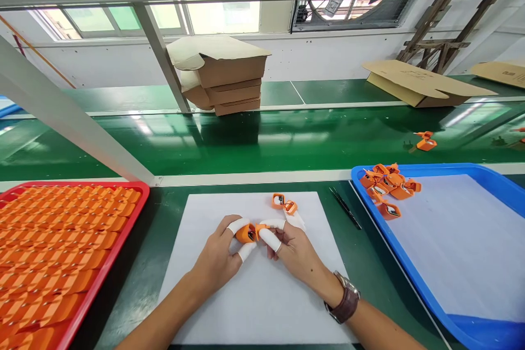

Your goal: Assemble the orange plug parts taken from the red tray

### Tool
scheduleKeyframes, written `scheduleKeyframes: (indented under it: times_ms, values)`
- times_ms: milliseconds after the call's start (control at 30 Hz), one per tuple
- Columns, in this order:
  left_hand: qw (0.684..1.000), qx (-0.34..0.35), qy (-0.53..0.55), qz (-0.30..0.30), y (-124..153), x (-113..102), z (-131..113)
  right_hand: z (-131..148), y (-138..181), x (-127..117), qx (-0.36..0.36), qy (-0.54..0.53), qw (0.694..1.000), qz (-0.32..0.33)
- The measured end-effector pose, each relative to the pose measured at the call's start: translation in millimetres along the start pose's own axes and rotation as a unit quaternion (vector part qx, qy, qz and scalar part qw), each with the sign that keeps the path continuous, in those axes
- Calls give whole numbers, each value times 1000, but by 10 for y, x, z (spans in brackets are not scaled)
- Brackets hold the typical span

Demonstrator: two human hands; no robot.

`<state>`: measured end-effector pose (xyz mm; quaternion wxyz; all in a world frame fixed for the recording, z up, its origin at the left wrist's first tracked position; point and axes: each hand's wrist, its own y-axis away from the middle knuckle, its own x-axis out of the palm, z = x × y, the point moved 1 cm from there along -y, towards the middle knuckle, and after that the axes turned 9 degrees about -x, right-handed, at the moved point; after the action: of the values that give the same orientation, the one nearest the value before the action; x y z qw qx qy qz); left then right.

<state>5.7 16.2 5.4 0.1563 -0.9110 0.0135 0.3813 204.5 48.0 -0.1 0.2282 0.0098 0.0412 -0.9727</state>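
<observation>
Head view: left hand (216, 260), right hand (293, 254) pinch one orange part (247, 233); one spare (284, 202).

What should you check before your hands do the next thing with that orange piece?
1. Grip: ok. The left hand and right hand both pinch the orange piece over the mat.
2. Finger covers: ok. White covers sit on the fingers that show.
3. Piece put together right: cannot tell; the fingers hide most of it.
4. Room in the blue tray: ok. Its pile fills only the far left corner.
5. Stock in the red tray: ok, rows of orange parts.
6. Spare piece: ok, lying on the mat just beyond the hands.
</observation>
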Motion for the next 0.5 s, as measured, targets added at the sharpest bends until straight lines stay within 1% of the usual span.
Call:
scheduleKeyframes:
  times_ms: [67, 133, 300, 367, 433, 500]
  values:
    - [1000, -2, 25, 12, 8, 2, 21, -1, -2, 2, 11, -41, 999, 3]
    - [999, 19, 25, 10, 17, 8, 39, 10, -4, -3, 3, -61, 998, 4]
    - [998, 69, -10, -6, 20, 25, 69, 16, -17, -7, -11, -63, 998, -4]
    - [997, 76, -14, -12, 21, 31, 84, -10, -10, 3, -46, -30, 998, -19]
    - [997, 77, -12, -19, 27, 36, 98, -50, 10, 11, -90, 30, 995, -36]
    - [997, 76, -8, -23, 36, 41, 109, -93, 34, 13, -111, 89, 989, -48]
